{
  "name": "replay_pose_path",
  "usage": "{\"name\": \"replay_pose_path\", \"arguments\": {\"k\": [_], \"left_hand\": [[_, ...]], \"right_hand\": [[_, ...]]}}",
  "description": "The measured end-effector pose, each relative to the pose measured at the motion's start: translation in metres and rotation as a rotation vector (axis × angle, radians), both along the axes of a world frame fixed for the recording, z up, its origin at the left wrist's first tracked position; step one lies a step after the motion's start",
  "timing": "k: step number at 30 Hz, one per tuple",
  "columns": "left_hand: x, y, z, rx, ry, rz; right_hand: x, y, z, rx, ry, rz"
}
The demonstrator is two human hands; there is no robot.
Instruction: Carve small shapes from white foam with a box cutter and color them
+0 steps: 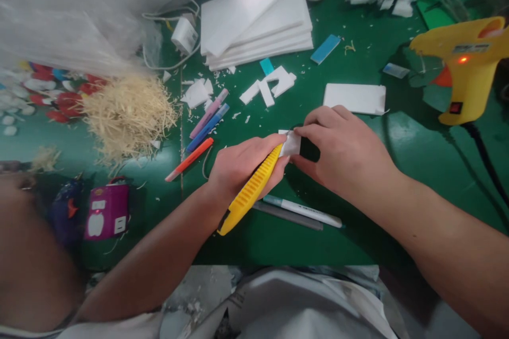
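Observation:
In the middle of the head view, my left hand [242, 161] is closed round a yellow utility knife [254, 185], whose handle end points down toward me. My fingers cover the knife's front end, so its blade is hidden. A small white piece of foam board [291, 144] sits between my two hands, touching the left fingertips. My right hand [342, 145] pinches that piece at its right edge with thumb and fingers. Just below the hands lie a white marker [306, 210] and a grey stick [292, 215].
A yellow hot glue gun [469, 69] with a lit light stands at right. White boards [254, 21] are stacked at the back. A white slab [355, 98], foam scraps [274, 85], pens [207, 127], shredded straw [127, 116] and a purple box [107, 212] lie about. Another person's arm [27, 254] is at left.

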State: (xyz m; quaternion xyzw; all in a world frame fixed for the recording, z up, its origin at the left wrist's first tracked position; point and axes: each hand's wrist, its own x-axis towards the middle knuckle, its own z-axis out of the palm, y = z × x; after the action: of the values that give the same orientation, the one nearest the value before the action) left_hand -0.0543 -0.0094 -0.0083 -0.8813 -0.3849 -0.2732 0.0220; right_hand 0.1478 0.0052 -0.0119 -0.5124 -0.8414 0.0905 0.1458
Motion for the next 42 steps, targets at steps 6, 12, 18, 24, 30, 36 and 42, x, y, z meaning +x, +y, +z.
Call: {"name": "replay_pose_path", "arguments": {"k": [6,12,18,24,30,36,42], "left_hand": [[-0.001,0.001,0.004,-0.008,0.052,-0.007],[-0.001,-0.001,0.007,-0.036,0.111,0.004],[-0.004,-0.007,0.013,-0.071,0.123,0.015],[-0.014,-0.012,0.013,-0.101,0.072,0.029],[-0.009,-0.012,0.005,-0.142,-0.147,0.14],[-0.002,-0.004,-0.001,-0.128,-0.159,0.057],[0.001,-0.004,-0.002,-0.163,-0.125,0.097]], "right_hand": [[-0.001,-0.002,0.001,0.009,-0.009,-0.013],[-0.003,-0.002,0.006,-0.063,-0.033,-0.021],[-0.002,-0.002,0.007,-0.092,-0.045,-0.015],[-0.002,0.0,0.005,-0.075,-0.028,-0.012],[-0.001,-0.001,0.002,-0.026,-0.01,0.0],[-0.001,-0.001,0.0,-0.028,-0.009,0.001],[0.002,-0.001,-0.001,0.006,0.009,0.022]]}}
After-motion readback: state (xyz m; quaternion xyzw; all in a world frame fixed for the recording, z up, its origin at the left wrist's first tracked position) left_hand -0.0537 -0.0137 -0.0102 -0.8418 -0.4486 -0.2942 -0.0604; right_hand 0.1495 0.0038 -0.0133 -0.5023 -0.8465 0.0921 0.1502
